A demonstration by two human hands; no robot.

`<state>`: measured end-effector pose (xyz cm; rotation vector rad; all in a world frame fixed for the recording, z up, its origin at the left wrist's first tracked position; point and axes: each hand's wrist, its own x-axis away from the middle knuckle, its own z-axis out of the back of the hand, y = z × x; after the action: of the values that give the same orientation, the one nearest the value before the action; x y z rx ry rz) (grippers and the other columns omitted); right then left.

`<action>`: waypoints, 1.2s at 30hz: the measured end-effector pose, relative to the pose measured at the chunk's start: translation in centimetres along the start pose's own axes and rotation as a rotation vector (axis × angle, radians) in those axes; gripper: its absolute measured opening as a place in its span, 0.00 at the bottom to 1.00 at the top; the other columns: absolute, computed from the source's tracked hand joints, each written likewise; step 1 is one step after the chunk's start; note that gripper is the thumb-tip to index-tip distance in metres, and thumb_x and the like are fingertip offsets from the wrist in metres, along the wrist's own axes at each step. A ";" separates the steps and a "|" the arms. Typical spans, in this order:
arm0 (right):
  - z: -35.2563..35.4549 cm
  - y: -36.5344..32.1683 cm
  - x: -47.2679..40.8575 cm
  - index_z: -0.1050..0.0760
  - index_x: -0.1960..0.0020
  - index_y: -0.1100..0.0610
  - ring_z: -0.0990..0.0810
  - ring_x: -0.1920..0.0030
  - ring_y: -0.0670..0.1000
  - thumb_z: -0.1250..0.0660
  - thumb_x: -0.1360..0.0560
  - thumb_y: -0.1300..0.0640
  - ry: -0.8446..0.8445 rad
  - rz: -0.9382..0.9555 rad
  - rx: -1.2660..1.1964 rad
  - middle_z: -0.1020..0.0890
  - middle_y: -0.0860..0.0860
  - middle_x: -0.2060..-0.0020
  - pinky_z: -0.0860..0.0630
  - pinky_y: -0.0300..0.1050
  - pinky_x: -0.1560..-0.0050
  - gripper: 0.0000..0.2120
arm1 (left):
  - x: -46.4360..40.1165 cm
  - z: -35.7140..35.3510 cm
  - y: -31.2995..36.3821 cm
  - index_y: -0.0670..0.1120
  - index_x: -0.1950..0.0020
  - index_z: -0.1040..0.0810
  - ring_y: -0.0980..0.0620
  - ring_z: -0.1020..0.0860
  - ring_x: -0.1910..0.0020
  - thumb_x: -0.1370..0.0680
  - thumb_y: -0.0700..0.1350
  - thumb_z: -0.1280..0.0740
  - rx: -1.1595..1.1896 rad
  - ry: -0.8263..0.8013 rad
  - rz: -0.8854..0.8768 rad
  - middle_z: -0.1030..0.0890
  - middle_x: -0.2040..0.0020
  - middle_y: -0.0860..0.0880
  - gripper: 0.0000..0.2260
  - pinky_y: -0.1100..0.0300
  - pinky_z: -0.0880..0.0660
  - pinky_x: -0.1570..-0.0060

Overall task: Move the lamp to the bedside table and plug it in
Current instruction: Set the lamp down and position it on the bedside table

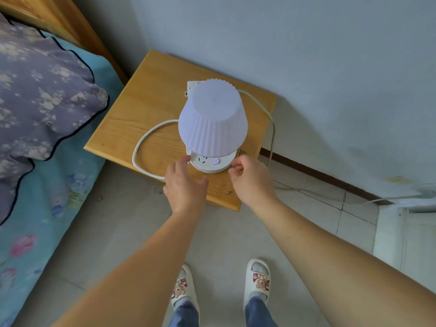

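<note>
While both hands flank its base, lamp (213,119) stands on bedside table (151,95), near front edge. Left hand (182,182) fingers spread, right hand (251,180) fingers curled; neither gripping. Prob. light, shade fragile; hold by base.

White pleated-shade lamp (213,121) stands upright on the wooden bedside table (146,109), its base button lit.

White pleated lamp (213,119), honey-coloured wooden bedside table (146,109), turquoise floral bedsheet (59,185), purple floral pillow (40,90).
</note>
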<state>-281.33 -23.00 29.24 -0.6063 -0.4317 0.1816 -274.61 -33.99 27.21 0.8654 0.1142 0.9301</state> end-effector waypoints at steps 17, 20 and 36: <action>-2.8 6.2 -7.9 0.27 0.38 0.55 0.29 0.39 0.54 0.42 0.22 0.57 0.139 0.338 0.028 0.23 0.52 0.42 0.29 0.52 0.41 0.14 | -2.5 -8.5 -2.9 0.47 0.28 0.43 0.47 0.44 0.28 0.39 0.60 0.26 -0.004 0.352 -0.164 0.38 0.28 0.44 0.46 0.44 0.56 0.28; -3.2 5.8 -9.5 0.26 0.40 0.56 0.29 0.41 0.55 0.42 0.22 0.56 0.208 0.371 0.000 0.23 0.53 0.45 0.31 0.50 0.44 0.13 | -2.9 -8.2 -4.0 0.46 0.30 0.37 0.46 0.40 0.31 0.30 0.60 0.34 0.051 0.434 -0.212 0.33 0.33 0.43 0.33 0.45 0.55 0.28; -5.4 6.3 -14.6 0.27 0.37 0.51 0.27 0.38 0.54 0.44 0.21 0.54 0.188 0.564 -0.121 0.21 0.50 0.40 0.32 0.56 0.37 0.15 | -7.6 -7.9 -4.9 0.54 0.51 0.19 0.54 0.29 0.54 0.25 0.49 0.36 0.107 0.661 -0.231 0.23 0.61 0.57 0.07 0.48 0.39 0.34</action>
<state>-292.21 -24.87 16.63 -0.8479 -0.0804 0.6334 -279.52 -36.28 16.52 0.5963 0.8227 0.9657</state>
